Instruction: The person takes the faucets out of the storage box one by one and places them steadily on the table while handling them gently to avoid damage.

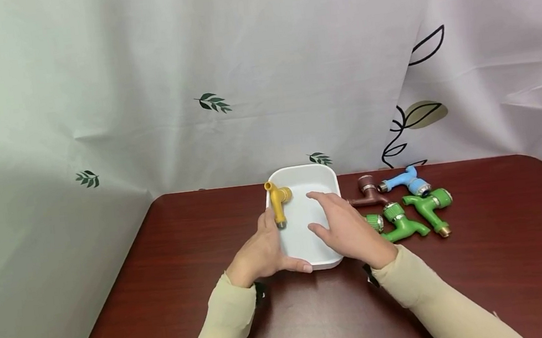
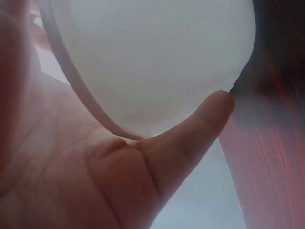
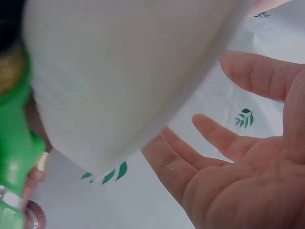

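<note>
A white tray (image 1: 307,187) lies at the table's back edge with a yellow tap (image 1: 277,204) at its left side, the tap's spout end overlapping the rim. My left hand (image 1: 262,251) holds the tray's near-left corner, fingers along the side wall and thumb across the front. In the left wrist view that thumb (image 2: 190,126) lies against the tray wall (image 2: 157,62). Over the tray's right side hovers my right hand (image 1: 348,227), its fingers spread and nothing in them. The right wrist view shows its bare palm (image 3: 248,186) beside the tray (image 3: 124,81).
Right of the tray lie several taps: a brown one (image 1: 369,194), a light blue one (image 1: 405,177), a green one (image 1: 428,207) and another green one (image 1: 400,225). A further green knob (image 1: 375,222) shows partly behind my right hand. A pale curtain (image 1: 240,72) hangs behind the dark red table (image 1: 197,227).
</note>
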